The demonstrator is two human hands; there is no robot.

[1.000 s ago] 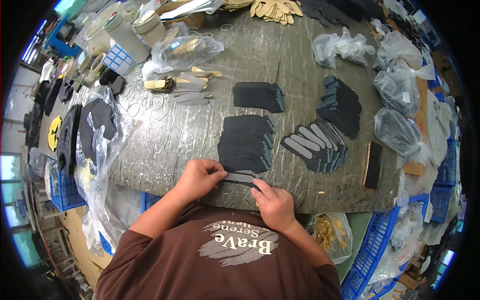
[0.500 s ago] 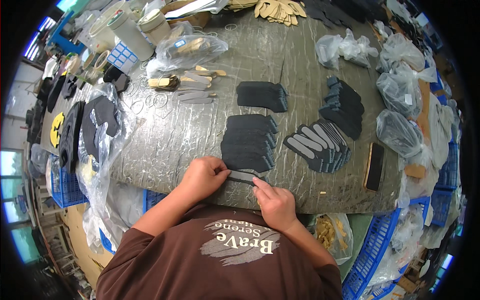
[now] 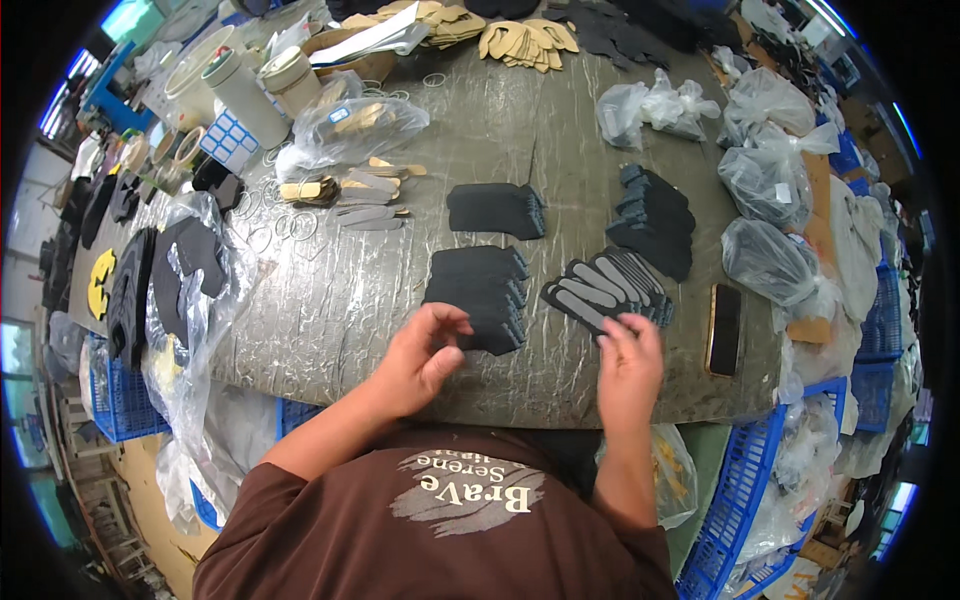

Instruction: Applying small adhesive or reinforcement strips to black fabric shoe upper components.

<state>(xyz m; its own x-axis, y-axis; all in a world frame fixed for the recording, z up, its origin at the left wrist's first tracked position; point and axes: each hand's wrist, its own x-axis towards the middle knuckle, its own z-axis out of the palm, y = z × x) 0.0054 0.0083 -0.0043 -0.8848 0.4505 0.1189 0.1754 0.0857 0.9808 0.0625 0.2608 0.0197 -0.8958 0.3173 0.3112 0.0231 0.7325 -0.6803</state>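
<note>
My left hand (image 3: 422, 352) is open, its thumb apart from its bent fingers, at the lower left edge of a stack of dark fabric pieces (image 3: 478, 290). My right hand (image 3: 630, 365) is open too, with its fingertips at the near edge of a fanned pile of dark pieces with grey strips (image 3: 590, 290). Nothing shows in either hand. Behind these lie a smaller dark fabric stack (image 3: 492, 210) and, to the right, another staggered dark stack (image 3: 655, 222). Loose grey strips (image 3: 370, 217) and a bundle of tan strips (image 3: 305, 191) lie farther left.
A phone (image 3: 724, 330) lies at the table's right, near several clear plastic bags (image 3: 765, 260). White tubs (image 3: 290, 80), a filled plastic bag (image 3: 350, 130) and rubber bands stand or lie at the back left. Blue crates (image 3: 745, 490) stand below the table edge.
The grey-stripped dark piece has left my hands, and the fanned pile has one near my right fingers. My right hand has moved right and away from me; my left has opened.
</note>
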